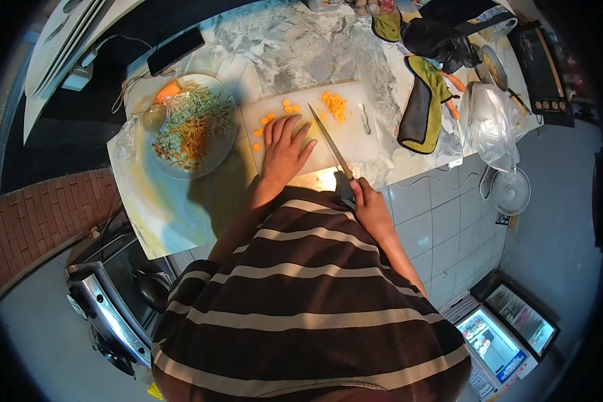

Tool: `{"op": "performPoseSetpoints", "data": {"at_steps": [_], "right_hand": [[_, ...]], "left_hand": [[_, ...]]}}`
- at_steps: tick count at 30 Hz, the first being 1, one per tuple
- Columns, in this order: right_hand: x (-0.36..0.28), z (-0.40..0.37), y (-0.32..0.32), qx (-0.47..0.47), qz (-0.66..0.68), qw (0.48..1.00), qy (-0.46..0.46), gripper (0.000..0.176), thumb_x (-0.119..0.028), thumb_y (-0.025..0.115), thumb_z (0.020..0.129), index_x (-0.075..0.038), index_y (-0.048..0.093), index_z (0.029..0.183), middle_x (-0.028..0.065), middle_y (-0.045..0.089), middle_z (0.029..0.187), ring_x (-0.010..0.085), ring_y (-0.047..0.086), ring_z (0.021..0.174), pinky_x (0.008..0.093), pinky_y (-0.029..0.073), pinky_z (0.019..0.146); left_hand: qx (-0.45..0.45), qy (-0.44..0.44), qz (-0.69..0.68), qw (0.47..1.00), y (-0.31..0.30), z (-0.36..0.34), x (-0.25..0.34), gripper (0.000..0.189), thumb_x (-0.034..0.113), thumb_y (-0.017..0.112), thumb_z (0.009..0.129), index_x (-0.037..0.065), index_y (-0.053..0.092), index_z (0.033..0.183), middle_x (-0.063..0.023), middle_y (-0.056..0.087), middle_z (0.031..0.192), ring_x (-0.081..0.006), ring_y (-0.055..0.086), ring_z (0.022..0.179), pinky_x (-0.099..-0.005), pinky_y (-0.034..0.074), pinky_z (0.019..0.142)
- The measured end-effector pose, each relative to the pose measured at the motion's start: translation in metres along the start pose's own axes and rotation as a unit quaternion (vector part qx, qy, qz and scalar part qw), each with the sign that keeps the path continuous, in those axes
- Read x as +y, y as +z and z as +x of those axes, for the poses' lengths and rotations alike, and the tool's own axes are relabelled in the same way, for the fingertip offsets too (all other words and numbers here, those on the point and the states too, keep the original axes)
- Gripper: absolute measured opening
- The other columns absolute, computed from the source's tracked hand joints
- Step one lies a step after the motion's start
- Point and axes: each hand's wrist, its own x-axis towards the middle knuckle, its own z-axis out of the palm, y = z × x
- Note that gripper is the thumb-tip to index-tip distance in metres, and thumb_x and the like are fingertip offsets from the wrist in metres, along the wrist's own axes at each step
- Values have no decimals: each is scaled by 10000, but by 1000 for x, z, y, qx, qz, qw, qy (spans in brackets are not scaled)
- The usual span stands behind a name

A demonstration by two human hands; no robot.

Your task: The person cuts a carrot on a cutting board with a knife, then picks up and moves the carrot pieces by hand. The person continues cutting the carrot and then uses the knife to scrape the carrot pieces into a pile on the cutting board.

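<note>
My left hand (pixel 285 149) lies on the white cutting board (pixel 352 137) with its fingers apart, next to several orange carrot slices (pixel 256 132). In my right hand (pixel 370 209) is the handle of a knife (pixel 332 144), whose blade slants up and left across the board. Right of the blade tip sits a small pile of chopped orange pieces (pixel 333 106). A small white utensil (pixel 364 118) rests near the board's right edge. To the left, a large plate (pixel 214 151) holds shredded green and orange vegetables (pixel 194 124) and a larger orange piece (pixel 167 92).
A phone (pixel 176 51) lies at the table's back left. On the right are a green and black cloth (pixel 422 110), carrots (pixel 453 109), a black bag (pixel 435 43) and a clear plastic bag (pixel 492 127). A stove (pixel 107 311) stands lower left.
</note>
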Motion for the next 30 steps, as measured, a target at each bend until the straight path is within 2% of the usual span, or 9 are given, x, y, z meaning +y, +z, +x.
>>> {"op": "performPoseSetpoints", "data": {"at_steps": [3,9,17,30], "right_hand": [[1,0,0,1,3,1000,-4,339,-329,457,1035,-4,529,972,325,593,739,545,561,775,597,408,636],[-2,1,0,2,9,1000,-6,336,-324,455,1037,-2,523,964,323,584,712,545,557,756,590,401,616],[0,2,1,0,-1,1000,-7,339,-324,453,1037,0,530,976,328,588,728,545,558,757,590,407,616],[4,2,6,6,-14,1000,-17,344,-326,445,1037,2,527,973,328,601,740,545,569,753,601,429,624]], "left_hand": [[-4,-12,-10,1000,0,1,0,387,306,647,895,95,631,1219,-111,520,1290,-289,453,1233,-507,270,1106],[-5,18,19,1000,-4,2,3,390,309,645,897,124,629,1240,-108,520,1292,-285,450,1234,-506,265,1111],[4,1,-3,1000,-1,0,0,382,309,663,879,79,646,1184,-104,525,1291,-281,452,1236,-507,265,1113],[1,0,-6,1000,1,-1,-1,381,326,658,883,86,660,1179,-99,527,1298,-279,446,1245,-499,258,1116]]}}
